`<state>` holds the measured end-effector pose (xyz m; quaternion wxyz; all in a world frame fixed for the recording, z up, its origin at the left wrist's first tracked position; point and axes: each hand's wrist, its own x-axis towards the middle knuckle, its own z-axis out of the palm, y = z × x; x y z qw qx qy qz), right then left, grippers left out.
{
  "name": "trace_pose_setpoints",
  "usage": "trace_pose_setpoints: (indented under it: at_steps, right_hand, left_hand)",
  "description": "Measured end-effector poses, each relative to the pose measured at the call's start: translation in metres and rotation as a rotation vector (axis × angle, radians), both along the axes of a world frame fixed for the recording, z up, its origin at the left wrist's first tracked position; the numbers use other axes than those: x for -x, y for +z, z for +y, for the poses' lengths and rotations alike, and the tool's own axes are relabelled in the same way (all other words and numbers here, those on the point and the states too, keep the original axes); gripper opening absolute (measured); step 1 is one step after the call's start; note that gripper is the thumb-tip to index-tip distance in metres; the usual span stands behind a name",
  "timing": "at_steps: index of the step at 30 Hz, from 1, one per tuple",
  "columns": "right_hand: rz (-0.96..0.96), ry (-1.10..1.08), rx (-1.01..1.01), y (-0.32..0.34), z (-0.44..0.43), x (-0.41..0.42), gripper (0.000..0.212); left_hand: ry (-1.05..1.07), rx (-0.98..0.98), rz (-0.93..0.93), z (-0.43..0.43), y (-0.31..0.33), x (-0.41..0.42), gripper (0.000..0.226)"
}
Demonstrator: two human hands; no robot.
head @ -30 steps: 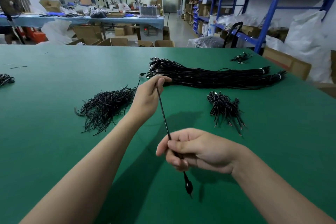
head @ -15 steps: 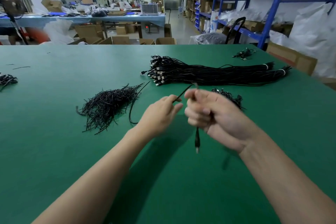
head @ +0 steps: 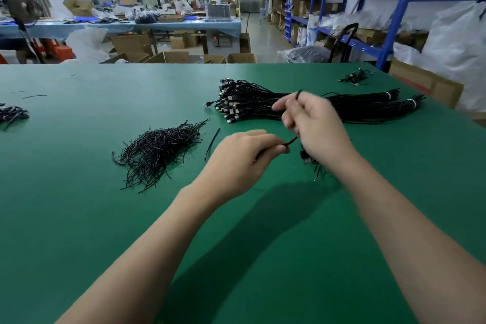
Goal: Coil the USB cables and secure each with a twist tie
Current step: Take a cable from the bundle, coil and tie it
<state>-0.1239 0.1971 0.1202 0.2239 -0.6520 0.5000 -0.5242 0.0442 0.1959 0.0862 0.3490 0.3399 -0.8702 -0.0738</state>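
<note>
A thin black USB cable [head: 291,142] runs between both hands above the green table [head: 79,218]. My left hand [head: 242,158] pinches the cable between thumb and fingers. My right hand [head: 313,126] is just right of it, a little higher, fingers curled with the cable looped over them; a plug end hangs below its palm. A large bundle of straight black USB cables [head: 263,105] lies beyond the hands. A loose heap of black twist ties [head: 157,150] lies to the left, and one single tie [head: 211,143] rests beside the left hand.
A few coiled cables [head: 356,77] sit at the far right table edge, and another dark bunch [head: 13,114] at the far left edge. Coiled cables under my right wrist are mostly hidden. Blue shelving [head: 394,8] and cardboard boxes stand beyond the table.
The cable was stretched straight between the hands a second ago; my right hand has risen and moved away from me, folding the cable into a loop, and my left hand has dropped slightly.
</note>
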Motion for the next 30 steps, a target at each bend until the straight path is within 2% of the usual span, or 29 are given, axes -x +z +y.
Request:
trace_pose_setpoints:
  at_steps: [3, 6, 8, 11, 12, 14, 17, 18, 19, 22, 24, 27, 30]
  right_hand:
    - [0.282, -0.001, -0.022, -0.013, 0.005, -0.004, 0.025]
    - [0.333, -0.036, 0.007, -0.018, 0.009, -0.005, 0.024]
    - [0.157, 0.003, 0.003, -0.017, 0.009, -0.004, 0.026]
    - [-0.24, 0.062, -0.036, -0.015, 0.008, 0.0, 0.03]
    - [-0.284, 0.06, -0.043, -0.016, 0.008, 0.001, 0.03]
    - [-0.178, 0.049, -0.037, -0.021, 0.008, 0.003, 0.03]
    - [0.181, 0.102, -0.052, -0.032, 0.014, 0.003, 0.033]
    - [0.223, 0.144, -0.078, -0.036, 0.015, 0.003, 0.036]
    - [0.191, 0.193, -0.115, -0.039, 0.017, 0.003, 0.04]
    - [-0.098, 0.36, -0.226, -0.046, 0.021, 0.004, 0.044]
    - [-0.187, 0.463, -0.313, -0.051, 0.022, 0.005, 0.046]
    - [-0.338, 0.666, -0.449, -0.053, 0.024, 0.009, 0.041]
    - [-0.503, 0.822, -0.478, -0.051, 0.026, 0.012, 0.034]
  left_hand:
    - [-0.026, 0.022, -0.014, 0.0, 0.015, -0.008, 0.012]
    - [-0.055, -0.008, -0.02, 0.0, 0.022, -0.013, 0.009]
    - [-0.057, -0.01, -0.03, 0.0, 0.022, -0.014, 0.01]
    - [-0.068, -0.033, -0.06, 0.002, 0.019, -0.013, 0.012]
    - [-0.073, -0.038, -0.052, 0.003, 0.018, -0.012, 0.012]
    - [-0.08, -0.031, -0.001, 0.004, 0.019, -0.01, 0.011]
    - [-0.066, 0.001, 0.038, 0.001, 0.025, -0.01, 0.008]
    - [-0.062, 0.007, 0.037, -0.001, 0.027, -0.011, 0.007]
    - [-0.062, 0.001, 0.044, -0.003, 0.028, -0.012, 0.007]
    - [-0.077, -0.078, 0.129, -0.009, 0.029, -0.015, 0.008]
    - [-0.099, -0.154, 0.191, -0.015, 0.026, -0.016, 0.009]
    - [-0.174, -0.292, 0.34, -0.023, 0.017, -0.018, 0.008]
    - [-0.191, -0.393, 0.495, -0.028, 0.002, -0.012, 0.005]
